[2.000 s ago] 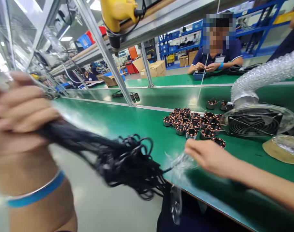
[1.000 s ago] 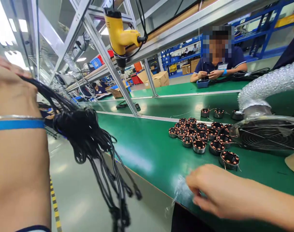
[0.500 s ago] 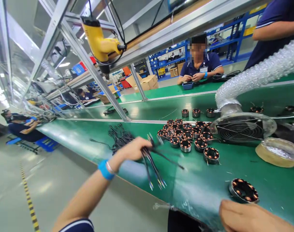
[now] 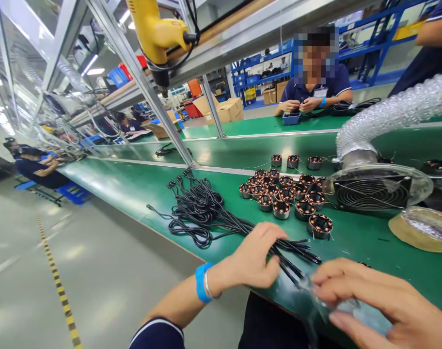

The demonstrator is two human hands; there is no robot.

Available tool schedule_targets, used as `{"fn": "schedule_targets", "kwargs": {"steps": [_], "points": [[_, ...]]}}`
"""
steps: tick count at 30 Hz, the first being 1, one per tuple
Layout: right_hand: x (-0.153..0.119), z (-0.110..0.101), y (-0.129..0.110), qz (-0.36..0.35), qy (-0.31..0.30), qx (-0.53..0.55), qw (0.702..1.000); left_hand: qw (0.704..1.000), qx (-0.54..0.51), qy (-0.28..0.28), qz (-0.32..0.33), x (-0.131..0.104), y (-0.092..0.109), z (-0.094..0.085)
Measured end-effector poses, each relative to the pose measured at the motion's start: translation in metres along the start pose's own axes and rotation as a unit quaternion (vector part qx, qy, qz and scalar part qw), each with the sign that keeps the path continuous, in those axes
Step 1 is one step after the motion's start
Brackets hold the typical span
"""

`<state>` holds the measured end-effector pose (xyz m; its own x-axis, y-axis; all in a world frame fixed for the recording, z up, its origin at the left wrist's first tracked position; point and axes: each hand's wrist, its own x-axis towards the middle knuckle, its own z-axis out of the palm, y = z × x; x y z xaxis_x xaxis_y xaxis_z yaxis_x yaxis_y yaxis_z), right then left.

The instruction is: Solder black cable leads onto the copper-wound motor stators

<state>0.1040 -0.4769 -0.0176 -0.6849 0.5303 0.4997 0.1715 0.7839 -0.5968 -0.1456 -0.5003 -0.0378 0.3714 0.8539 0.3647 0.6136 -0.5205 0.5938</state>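
Note:
My left hand [image 4: 255, 257], with a blue band at the wrist, curls over a bundle of black cables [image 4: 239, 223] near the bench's front edge. The cables run between its thumb and fingers, and their cut ends point toward my right hand [image 4: 384, 300]. That hand has its fingers and thumb apart, beside the cable ends. Crumpled clear plastic [image 4: 317, 295] shows under and between its fingers; whether they touch it I cannot tell. Coiled lengths of the cables spread to the left. Behind my right hand, a copper-wound stator [image 4: 364, 264] is almost entirely hidden.
Several copper-wound stators [image 4: 281, 208] stand grouped on the green bench [image 4: 130, 189]. To their right are a black fan [image 4: 373, 191] with a silvery duct [image 4: 395, 104] and a tape roll [image 4: 420, 230]. A yellow power tool [image 4: 159, 36] hangs overhead. A co-worker [image 4: 315, 89] sits opposite.
My left hand has moved right and down with the cables, whose free ends now lie along the bench. My right hand has opened from a closed pose and come nearer the cable ends.

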Motion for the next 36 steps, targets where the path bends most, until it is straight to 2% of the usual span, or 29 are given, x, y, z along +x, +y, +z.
{"fn": "schedule_targets", "kwargs": {"steps": [3,5,6,8,10,12,13,14,15,16,19,20,21,22,24,25,27,29,31,32,36], "points": [[0.026,-0.001,0.0,-0.066,0.017,0.009,0.998,0.978,-0.203,0.037,-0.043,-0.012,0.024,0.025],[0.033,0.006,0.0,-0.099,0.056,0.002,0.994,0.936,-0.325,0.078,-0.108,-0.015,0.036,0.045],[0.033,0.01,0.0,-0.116,0.064,-0.005,0.991,0.906,-0.383,0.11,-0.144,-0.014,0.041,0.053],[0.027,0.019,0.0,-0.145,0.066,-0.035,0.987,0.815,-0.505,0.182,-0.219,-0.01,0.05,0.066],[0.016,0.025,-0.001,-0.159,0.039,-0.09,0.982,0.686,-0.628,0.229,-0.288,-0.005,0.059,0.07],[0.005,0.029,-0.002,-0.164,0.003,-0.15,0.975,0.546,-0.73,0.231,-0.339,-0.001,0.066,0.067],[0.001,0.03,-0.002,-0.17,-0.006,-0.171,0.971,0.491,-0.765,0.218,-0.354,0.0,0.068,0.063],[-0.003,0.03,-0.002,-0.18,-0.008,-0.181,0.967,0.456,-0.79,0.201,-0.357,0.0,0.07,0.061],[-0.005,0.029,-0.001,-0.189,-0.006,-0.183,0.965,0.445,-0.805,0.186,-0.346,-0.001,0.072,0.058],[-0.007,0.026,-0.001,-0.196,-0.005,-0.178,0.964,0.458,-0.81,0.174,-0.322,-0.003,0.074,0.058],[-0.012,0.017,0.004,-0.199,0.006,-0.164,0.966,0.553,-0.777,0.174,-0.245,-0.01,0.079,0.067],[-0.013,0.014,0.006,-0.195,0.02,-0.172,0.966,0.572,-0.764,0.18,-0.239,-0.012,0.081,0.072],[-0.014,0.013,0.006,-0.194,0.037,-0.182,0.963,0.573,-0.761,0.176,-0.248,-0.014,0.083,0.078],[-0.015,0.014,0.005,-0.198,0.054,-0.188,0.961,0.557,-0.768,0.165,-0.269,-0.015,0.085,0.084],[-0.014,0.02,-0.001,-0.203,0.067,-0.175,0.961,0.498,-0.794,0.16,-0.309,-0.016,0.086,0.092],[-0.011,0.025,-0.006,-0.201,0.06,-0.151,0.966,0.469,-0.803,0.177,-0.321,-0.017,0.085,0.093],[0.0,0.036,-0.017,-0.18,0.021,-0.095,0.979,0.434,-0.794,0.263,-0.333,-0.019,0.078,0.087],[0.016,0.051,-0.024,-0.153,-0.031,-0.083,0.984,0.421,-0.759,0.372,-0.329,-0.025,0.065,0.07],[0.036,0.07,-0.022,-0.092,-0.086,-0.17,0.977,0.415,-0.717,0.457,-0.323,-0.036,0.049,0.043],[0.046,0.082,-0.018,-0.043,-0.12,-0.243,0.962,0.416,-0.696,0.491,-0.318,-0.043,0.04,0.027],[0.078,0.128,0.006,0.077,-0.15,-0.331,0.928,0.451,-0.608,0.582,-0.298,-0.074,0.008,-0.042]]}}
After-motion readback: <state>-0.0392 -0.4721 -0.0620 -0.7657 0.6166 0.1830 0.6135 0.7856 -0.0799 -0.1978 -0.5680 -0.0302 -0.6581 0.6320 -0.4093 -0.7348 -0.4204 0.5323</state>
